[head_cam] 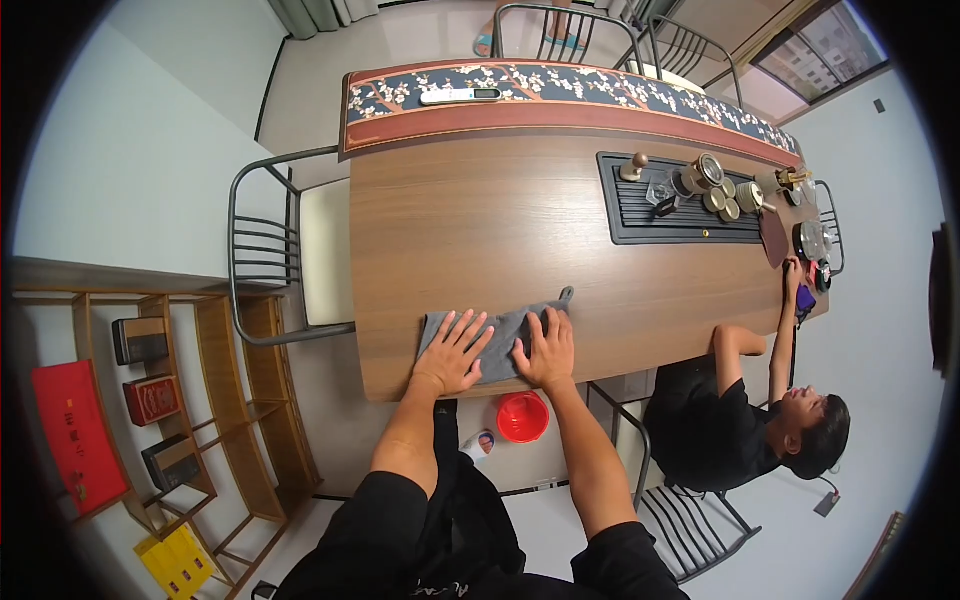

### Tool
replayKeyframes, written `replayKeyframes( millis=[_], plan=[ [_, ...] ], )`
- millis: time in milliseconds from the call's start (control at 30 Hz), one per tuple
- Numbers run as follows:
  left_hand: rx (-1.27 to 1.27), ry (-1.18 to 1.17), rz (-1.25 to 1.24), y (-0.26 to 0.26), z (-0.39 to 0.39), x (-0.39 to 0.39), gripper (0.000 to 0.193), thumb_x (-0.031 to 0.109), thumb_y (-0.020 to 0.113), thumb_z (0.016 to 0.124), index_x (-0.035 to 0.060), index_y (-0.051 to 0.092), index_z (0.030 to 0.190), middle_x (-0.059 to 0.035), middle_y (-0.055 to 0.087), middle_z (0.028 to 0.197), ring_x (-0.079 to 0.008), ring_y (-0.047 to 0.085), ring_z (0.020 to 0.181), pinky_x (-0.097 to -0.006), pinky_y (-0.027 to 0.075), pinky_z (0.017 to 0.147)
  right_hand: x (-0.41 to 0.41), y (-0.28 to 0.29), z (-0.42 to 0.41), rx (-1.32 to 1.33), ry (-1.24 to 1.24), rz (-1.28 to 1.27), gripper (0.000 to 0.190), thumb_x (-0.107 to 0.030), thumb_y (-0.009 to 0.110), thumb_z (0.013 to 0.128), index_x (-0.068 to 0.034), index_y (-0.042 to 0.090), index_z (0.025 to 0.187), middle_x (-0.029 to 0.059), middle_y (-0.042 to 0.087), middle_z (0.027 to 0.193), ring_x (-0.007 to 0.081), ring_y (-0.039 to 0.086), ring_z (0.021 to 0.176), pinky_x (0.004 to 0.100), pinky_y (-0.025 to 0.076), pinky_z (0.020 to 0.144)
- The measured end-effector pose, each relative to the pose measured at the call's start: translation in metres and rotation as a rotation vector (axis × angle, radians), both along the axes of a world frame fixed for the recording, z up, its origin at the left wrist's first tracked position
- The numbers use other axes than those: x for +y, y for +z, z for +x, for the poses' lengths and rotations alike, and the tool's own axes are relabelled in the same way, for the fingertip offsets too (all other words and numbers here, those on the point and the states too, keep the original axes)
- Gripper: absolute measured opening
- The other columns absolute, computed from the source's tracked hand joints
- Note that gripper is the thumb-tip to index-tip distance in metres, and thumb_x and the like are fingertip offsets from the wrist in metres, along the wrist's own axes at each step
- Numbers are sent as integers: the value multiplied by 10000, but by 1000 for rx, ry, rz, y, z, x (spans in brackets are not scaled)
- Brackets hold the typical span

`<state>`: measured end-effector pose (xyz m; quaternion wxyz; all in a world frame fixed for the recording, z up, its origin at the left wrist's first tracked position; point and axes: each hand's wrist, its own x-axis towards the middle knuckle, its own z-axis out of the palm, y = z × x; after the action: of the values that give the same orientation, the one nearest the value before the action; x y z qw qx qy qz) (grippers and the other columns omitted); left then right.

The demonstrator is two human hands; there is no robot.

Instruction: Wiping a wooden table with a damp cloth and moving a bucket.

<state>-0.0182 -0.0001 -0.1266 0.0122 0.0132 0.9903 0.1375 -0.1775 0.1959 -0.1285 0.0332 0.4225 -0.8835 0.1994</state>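
A grey cloth (501, 346) with a small hanging loop lies folded flat at the near edge of the wooden table (480, 217). My left hand (454, 354) rests palm down on its left part, fingers spread. On its right part presses my right hand (549, 351), thumb out to the side and fingertips near the cloth's far edge. Neither hand grips the cloth. Below the table edge, between my forearms, a red plastic basin (523, 417) stands on the floor.
A black tea tray (637, 217) with cups and a pot sits at the back right. Beyond it runs a floral table runner (577, 81) bearing a white handheld device (459, 96). A seated person (720, 427) reaches onto the table at right. Chairs (324, 255) surround the table; shelves (225, 360) stand left.
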Motion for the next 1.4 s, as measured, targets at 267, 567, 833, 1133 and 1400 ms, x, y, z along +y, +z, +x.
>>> replayKeyframes(
  millis=[267, 567, 833, 1133, 1400],
  plan=[
    [31, 40, 29, 3, -15, -5, 770, 348, 616, 933, 109, 404, 1634, -156, 278, 1749, -365, 229, 1620, -574, 130, 1330, 1, 3, -5, 5, 11, 6, 579, -374, 694, 870, -87, 632, 1370, 264, 515, 1422, 493, 476, 1342, 576, 375, 1200],
    [126, 108, 85, 14, -72, -40, 783, 243, 631, 890, 78, 418, 1625, -155, 359, 1711, -359, 292, 1596, -556, 187, 1322, -20, 4, -24, 33, -139, 22, 633, -337, 691, 869, -80, 599, 1440, 273, 481, 1460, 503, 441, 1374, 585, 369, 1188],
    [94, 132, 43, 9, -97, -56, 789, 296, 614, 912, 90, 392, 1641, -149, 338, 1719, -340, 278, 1599, -524, 162, 1340, -31, -2, -41, 47, -134, 27, 639, -331, 700, 856, -85, 601, 1437, 268, 489, 1449, 493, 449, 1365, 584, 374, 1188],
    [107, 144, 65, 10, -130, -75, 821, 263, 638, 881, 108, 388, 1648, -136, 347, 1718, -341, 291, 1595, -523, 181, 1336, -54, -2, -71, 79, -149, -7, 616, -320, 703, 857, -91, 612, 1422, 259, 500, 1440, 485, 465, 1345, 581, 385, 1175],
    [112, 83, 58, 13, -161, -97, 830, 270, 650, 877, 109, 386, 1647, -140, 349, 1716, -343, 297, 1591, -526, 187, 1333, -68, 2, -90, 65, -193, -55, 583, -316, 708, 862, -73, 638, 1387, 261, 513, 1417, 477, 473, 1334, 584, 395, 1163]
  ],
)
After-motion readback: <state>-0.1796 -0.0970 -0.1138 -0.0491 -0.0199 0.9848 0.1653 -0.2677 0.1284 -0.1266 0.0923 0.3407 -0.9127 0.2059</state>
